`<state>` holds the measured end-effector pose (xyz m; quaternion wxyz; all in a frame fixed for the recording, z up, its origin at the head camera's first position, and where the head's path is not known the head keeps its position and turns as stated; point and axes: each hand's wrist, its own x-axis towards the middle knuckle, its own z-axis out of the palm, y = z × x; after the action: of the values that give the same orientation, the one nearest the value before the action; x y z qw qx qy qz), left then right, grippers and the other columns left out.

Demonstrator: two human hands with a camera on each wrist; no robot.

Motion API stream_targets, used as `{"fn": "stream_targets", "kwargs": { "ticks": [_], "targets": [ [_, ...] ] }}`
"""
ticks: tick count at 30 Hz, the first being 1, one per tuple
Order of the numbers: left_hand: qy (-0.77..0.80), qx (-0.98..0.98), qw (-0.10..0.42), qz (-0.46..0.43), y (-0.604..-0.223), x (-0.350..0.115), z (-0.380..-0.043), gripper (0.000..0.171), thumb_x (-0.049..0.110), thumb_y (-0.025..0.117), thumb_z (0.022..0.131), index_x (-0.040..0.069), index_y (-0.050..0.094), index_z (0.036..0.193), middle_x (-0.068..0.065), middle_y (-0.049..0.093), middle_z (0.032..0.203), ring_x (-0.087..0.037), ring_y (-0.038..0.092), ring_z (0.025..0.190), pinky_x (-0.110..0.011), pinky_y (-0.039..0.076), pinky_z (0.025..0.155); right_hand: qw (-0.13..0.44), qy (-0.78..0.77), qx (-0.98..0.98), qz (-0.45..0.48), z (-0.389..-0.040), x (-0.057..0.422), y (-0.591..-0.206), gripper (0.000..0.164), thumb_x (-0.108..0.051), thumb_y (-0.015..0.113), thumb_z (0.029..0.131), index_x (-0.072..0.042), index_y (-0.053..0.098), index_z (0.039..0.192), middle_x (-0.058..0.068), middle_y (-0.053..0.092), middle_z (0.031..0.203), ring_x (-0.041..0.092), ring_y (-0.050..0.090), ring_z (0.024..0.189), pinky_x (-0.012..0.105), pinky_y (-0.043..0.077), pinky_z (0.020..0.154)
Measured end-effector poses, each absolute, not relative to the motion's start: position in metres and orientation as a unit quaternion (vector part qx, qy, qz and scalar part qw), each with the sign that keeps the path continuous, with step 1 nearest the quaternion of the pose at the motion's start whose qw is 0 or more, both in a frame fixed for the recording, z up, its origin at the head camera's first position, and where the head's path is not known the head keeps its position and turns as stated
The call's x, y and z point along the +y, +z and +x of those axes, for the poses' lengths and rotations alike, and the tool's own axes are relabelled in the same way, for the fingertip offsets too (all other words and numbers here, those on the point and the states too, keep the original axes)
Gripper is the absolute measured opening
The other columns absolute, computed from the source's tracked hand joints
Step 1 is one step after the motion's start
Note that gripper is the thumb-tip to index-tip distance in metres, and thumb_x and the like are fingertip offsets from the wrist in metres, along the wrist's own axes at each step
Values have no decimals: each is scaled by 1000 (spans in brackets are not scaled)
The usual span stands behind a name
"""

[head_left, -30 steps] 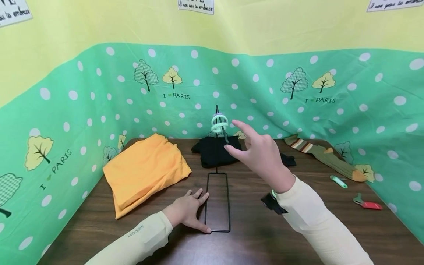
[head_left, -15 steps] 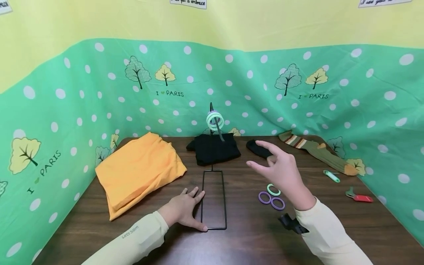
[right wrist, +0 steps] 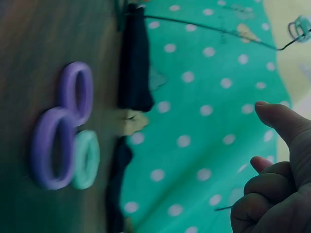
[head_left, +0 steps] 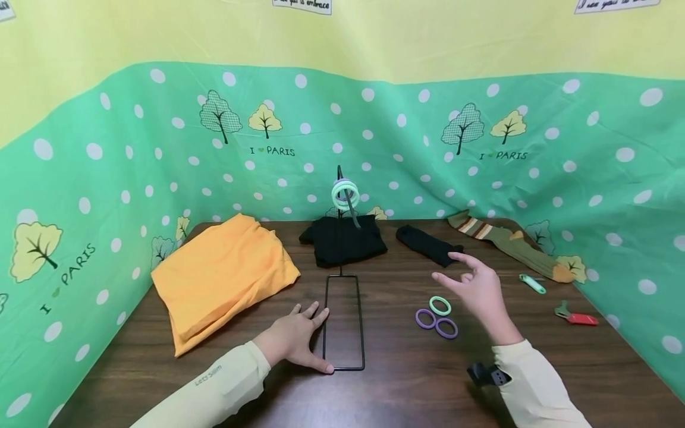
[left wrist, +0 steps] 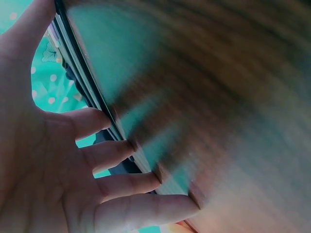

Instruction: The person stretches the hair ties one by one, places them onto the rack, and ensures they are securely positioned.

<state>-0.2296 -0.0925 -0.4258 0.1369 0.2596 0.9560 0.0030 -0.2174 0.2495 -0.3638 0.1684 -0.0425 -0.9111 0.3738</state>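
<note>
A black wire stand [head_left: 362, 324] has a rectangular base flat on the table and an upright topped by a sloping arm. Mint green and purple rings [head_left: 345, 195] hang on that arm. My left hand [head_left: 294, 337] rests with spread fingers at the base's left side, its thumb touching the near corner. Over the table at the right, my right hand [head_left: 480, 291] holds nothing, thumb and index finger extended apart and the other fingers curled. Below and left of it lie a mint green ring [head_left: 440, 298] and two purple rings, a left purple ring [right wrist: 54, 148] among them.
A folded orange cloth [head_left: 227, 276] lies at the left. Behind the base is folded black clothing [head_left: 348, 244], with a black sock [head_left: 425, 244] beside it. Farther right are a striped olive sock [head_left: 527, 249], a green cutter [head_left: 533, 283] and a red-handled tool [head_left: 582, 319].
My right hand has moved from beside the hanging rings down and to the right. The rings on the table and the black sock have come into sight. My left hand stays at the base.
</note>
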Motion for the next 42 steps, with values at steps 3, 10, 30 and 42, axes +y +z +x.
{"fn": "stream_targets", "kwargs": {
  "ticks": [3,10,30,42],
  "targets": [
    [4,956,139,258,-425,-93,-229,116,85,57,54,24,26,147,-9,25,153,-45,32,132,-49,49,87,150,371,-914,-62,-221,257,-377,65,-44,72,77,-9,53,128,-9,22,45,6,22,39,25,28,39],
    [2,956,140,256,-424,-91,-228,115,85,58,55,24,26,148,-9,24,153,-45,32,132,-49,49,85,108,369,-919,-86,-228,273,-405,70,-48,70,77,-7,51,130,-8,26,47,6,25,41,25,28,39],
    [-2,956,142,256,-424,-91,-229,115,84,58,55,24,26,147,-9,25,153,-45,32,132,-48,49,86,-35,345,-937,-41,-237,289,-429,64,-31,78,72,7,56,119,30,55,119,28,54,90,37,46,73],
    [-4,956,142,255,-423,-91,-228,115,85,57,55,24,26,147,-9,25,153,-44,32,132,-49,50,84,-35,305,-951,-34,-243,289,-433,37,-23,79,70,1,64,92,14,62,90,21,52,77,32,42,66]
  ]
}}
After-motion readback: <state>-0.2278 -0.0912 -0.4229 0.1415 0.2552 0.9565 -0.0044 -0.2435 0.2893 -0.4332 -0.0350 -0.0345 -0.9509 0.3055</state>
